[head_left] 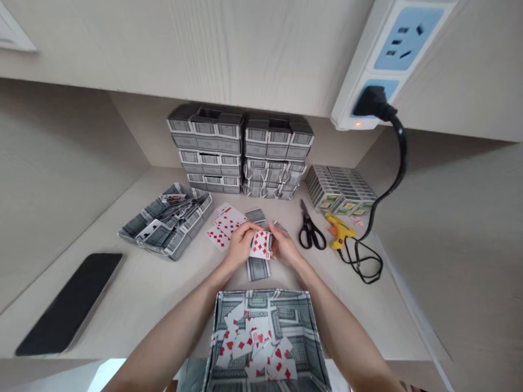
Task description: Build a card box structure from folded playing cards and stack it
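We are holding a white playing card with red diamonds (259,245) between our left hand (240,243) and right hand (285,246), fingers pinching its opposite edges, beyond the open grey-patterned box (301,337). Black-handled metal scissors (312,233) are lying beyond that box, rightward.

The left forearm (180,318) and the right forearm (341,318), both bare, are slanting inward from the lower edge. The left hand (240,243) and the right hand (285,246) are facing each other, just apart, their fingers (247,226) bending inward and pinching.
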Motion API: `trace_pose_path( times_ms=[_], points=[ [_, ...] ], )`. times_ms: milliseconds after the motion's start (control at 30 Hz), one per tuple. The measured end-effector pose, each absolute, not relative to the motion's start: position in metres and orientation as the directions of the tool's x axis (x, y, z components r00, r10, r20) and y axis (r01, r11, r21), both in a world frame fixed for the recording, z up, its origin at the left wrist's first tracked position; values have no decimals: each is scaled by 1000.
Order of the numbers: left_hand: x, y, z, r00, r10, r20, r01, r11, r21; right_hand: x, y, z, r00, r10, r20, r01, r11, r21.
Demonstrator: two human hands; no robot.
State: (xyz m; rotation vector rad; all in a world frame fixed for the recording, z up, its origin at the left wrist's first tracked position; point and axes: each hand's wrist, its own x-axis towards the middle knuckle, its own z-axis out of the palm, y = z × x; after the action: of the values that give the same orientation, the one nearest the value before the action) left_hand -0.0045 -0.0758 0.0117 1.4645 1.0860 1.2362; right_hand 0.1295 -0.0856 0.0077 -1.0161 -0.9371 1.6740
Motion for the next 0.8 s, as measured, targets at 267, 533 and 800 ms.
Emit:
trace_pose_path(
  times_ms=[267, 533, 800],
  points=[
    [-7, -78, 13, 165, 944, 286, 160, -312, 937, 141, -85, 5, -265, 956, -128, -203, -185, -962],
    [-13, -71, 12, 189, 946, 263, 197, -299, 934, 143, -83, 8, -217, 974, -60, -144, -93, -985],
    [-11, -68, 8, 198, 934, 299, 304, -348, 887, 141, -84, 6, -216, 976, -8, -61, -22, -998]
  ],
)
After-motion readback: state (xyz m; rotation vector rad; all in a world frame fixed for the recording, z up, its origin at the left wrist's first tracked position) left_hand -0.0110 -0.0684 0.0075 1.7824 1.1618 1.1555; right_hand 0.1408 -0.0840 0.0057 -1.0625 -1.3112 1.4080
